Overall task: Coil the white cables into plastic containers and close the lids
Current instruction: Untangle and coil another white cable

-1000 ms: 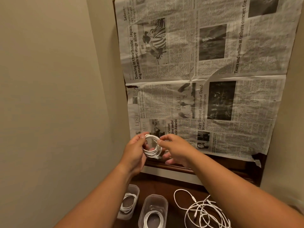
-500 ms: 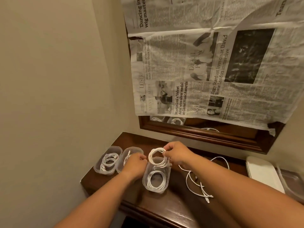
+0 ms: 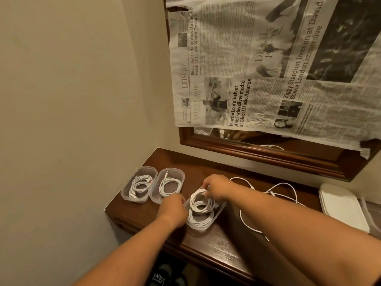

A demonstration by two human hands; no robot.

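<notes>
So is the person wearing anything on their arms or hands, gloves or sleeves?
No gloves: the left hand and right hand are bare. The left forearm and right forearm are bare, no sleeve in view, and neither wrist shows a watch or bracelet. Fingers are partly hidden, so rings cannot be ruled out.

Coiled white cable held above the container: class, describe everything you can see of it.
The coiled white cable is thin, smooth, plastic-looking cord wound into several loose round loops. The right hand pinches its far side, holding it tilted over the open clear container nearest the front edge of the table, just above a second coil already lying inside. The left hand sits by its left edge; contact cannot be told.
</notes>
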